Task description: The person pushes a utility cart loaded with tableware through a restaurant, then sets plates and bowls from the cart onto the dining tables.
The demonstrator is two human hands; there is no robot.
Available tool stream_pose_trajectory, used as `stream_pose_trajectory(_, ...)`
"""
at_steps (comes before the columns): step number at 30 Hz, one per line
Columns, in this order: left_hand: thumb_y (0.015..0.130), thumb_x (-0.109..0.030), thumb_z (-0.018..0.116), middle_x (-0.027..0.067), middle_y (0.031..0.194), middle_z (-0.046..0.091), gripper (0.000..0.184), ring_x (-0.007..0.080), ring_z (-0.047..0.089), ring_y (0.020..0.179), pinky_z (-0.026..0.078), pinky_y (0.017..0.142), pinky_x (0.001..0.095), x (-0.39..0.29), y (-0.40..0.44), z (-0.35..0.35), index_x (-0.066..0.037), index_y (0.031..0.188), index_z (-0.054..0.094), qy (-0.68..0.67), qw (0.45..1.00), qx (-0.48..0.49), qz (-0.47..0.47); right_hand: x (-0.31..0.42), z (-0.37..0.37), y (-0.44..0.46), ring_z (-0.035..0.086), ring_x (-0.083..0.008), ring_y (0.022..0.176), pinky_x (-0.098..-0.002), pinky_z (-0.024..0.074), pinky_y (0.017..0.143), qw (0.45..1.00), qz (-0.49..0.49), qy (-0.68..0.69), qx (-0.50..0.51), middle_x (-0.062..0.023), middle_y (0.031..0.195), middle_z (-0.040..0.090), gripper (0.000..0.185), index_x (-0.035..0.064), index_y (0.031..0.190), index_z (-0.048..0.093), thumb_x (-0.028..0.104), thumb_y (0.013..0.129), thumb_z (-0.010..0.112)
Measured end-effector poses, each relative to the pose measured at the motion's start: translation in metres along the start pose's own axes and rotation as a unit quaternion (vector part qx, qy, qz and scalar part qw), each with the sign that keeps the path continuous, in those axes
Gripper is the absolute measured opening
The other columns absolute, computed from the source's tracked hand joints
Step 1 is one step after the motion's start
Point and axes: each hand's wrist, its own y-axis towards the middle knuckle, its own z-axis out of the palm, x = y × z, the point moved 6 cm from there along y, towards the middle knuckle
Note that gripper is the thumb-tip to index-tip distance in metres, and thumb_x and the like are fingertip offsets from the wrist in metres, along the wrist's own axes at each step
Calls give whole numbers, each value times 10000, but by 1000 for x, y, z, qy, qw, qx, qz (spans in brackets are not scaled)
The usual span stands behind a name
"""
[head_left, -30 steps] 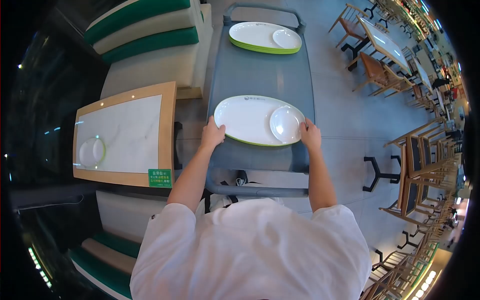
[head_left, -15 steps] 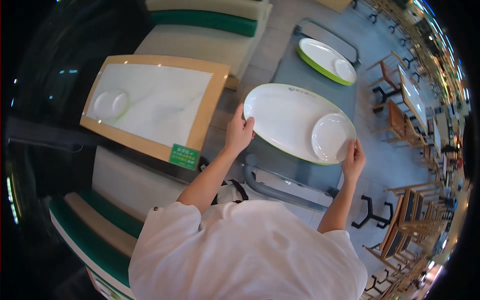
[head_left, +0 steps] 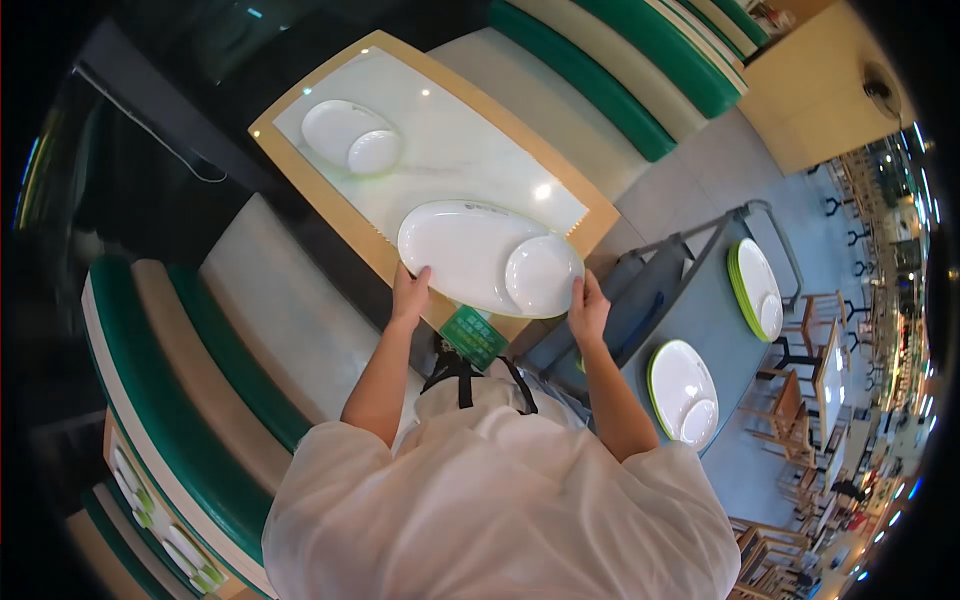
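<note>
A white oval plate [head_left: 460,250] with a green rim and a round compartment at its right end is held level over the near end of a wood-edged table [head_left: 598,222]. My left hand [head_left: 409,297] grips its left end, thumb on top. At the right end my right hand [head_left: 588,308] pinches the rim beside the round compartment. Farther along the table's white top lies a similar plate [head_left: 335,125]. A green sign [head_left: 473,336] hangs at the near table edge, just below the held plate.
To my right stands a grey cart [head_left: 715,330] with a plate stack [head_left: 752,285] and a nearer green-rimmed plate [head_left: 675,385]. Bench seats [head_left: 290,290] flank the table, with green-and-beige backrests [head_left: 600,75]. Wooden chairs [head_left: 785,410] stand beyond the cart.
I have turned left, carrying the plate from over the cart to over the table's near end. Both hands keep their hold. Another plate now shows on the cart's near part.
</note>
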Motion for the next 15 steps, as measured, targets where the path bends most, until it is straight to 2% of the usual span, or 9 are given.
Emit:
stream_pose_trajectory(1,997,-137,644,71,1017,686,309,148,629,758,509,674,337,6,17,-11,-42,1277,555,-5,1000,-7,-2,-11,22,-2,706,-333,659,-449,525,623,1000,-5,-2,6,-205,765,695,297,50,1195,680,290,1049,584)
stream_pose_trajectory(3,974,-162,661,157,1108,723,367,286,717,857,559,781,409,0,45,-22,-30,1297,546,175,980,-7,96,-38,58,-13,730,-291,663,-424,564,639,995,62,-62,49,-203,822,733,338,55,1289,597,304,1062,574)
stream_pose_trajectory(4,974,-162,661,157,1108,723,367,286,717,857,559,781,409,-1,59,-28,-30,1297,546,172,981,-9,89,-39,72,-18,730,-291,663,-424,564,639,994,63,-68,54,-203,822,733,338,55,1289,597,304,1062,574)
stream_pose_trajectory(6,975,-166,639,291,1152,701,416,437,697,1073,535,933,506,0,82,-33,1,1325,487,286,958,30,8,-52,106,-30,747,-360,668,-478,576,602,978,155,-55,129,-248,832,737,373,75,1356,504,304,1065,547)
stream_pose_trajectory(10,980,-172,635,308,1161,699,476,478,670,1110,523,946,533,-3,100,-31,2,1376,438,293,956,34,2,-82,150,-40,727,-363,602,-485,561,527,975,174,-61,122,-254,789,722,369,86,1350,453,318,1072,520)
stream_pose_trajectory(13,983,-164,628,309,1172,698,523,486,668,1111,525,950,532,5,110,-32,0,1419,390,298,954,31,-2,-96,166,-46,721,-368,593,-485,561,533,975,157,-118,105,-255,778,717,339,97,1323,443,321,1075,502)
stream_pose_trajectory(14,983,-161,627,307,1170,700,525,483,671,1108,524,952,534,7,112,-34,-2,1424,390,305,952,31,2,-85,162,-46,668,-548,967,-618,516,826,955,247,-82,140,-349,1026,698,346,120,1337,486,314,1052,512)
stream_pose_trajectory(15,984,-158,627,305,1168,702,527,480,674,1105,524,954,536,9,112,-36,-3,1428,389,314,949,30,5,-96,164,-49,668,-548,967,-618,516,826,954,252,-85,140,-349,1026,698,346,120,1337,486,314,1052,512)
